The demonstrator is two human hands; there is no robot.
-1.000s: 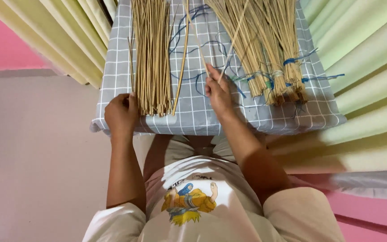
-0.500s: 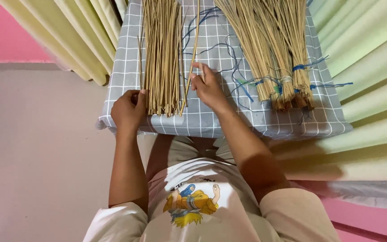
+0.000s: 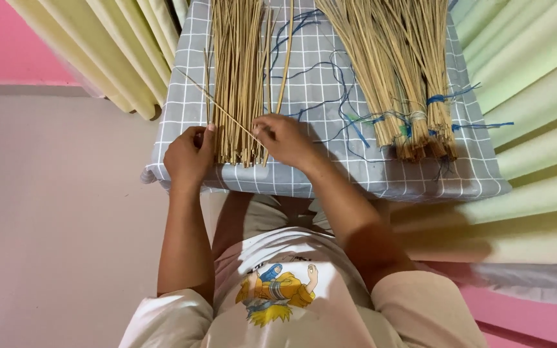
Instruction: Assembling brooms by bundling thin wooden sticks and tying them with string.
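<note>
Right hand (image 3: pixel 283 138) pinching one thin stick (image 3: pixel 217 108) slanted across loose stick pile (image 3: pixel 238 77); left hand (image 3: pixel 189 154) curled against pile's near-left edge.

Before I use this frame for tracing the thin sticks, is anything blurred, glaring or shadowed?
Head view: even, soft light, no glare; the loose pile of pale straw sticks on the grey checked cloth stays sharp; the left hand and right hand look crisp; faint shadows beside the tied straw bundles.
</note>
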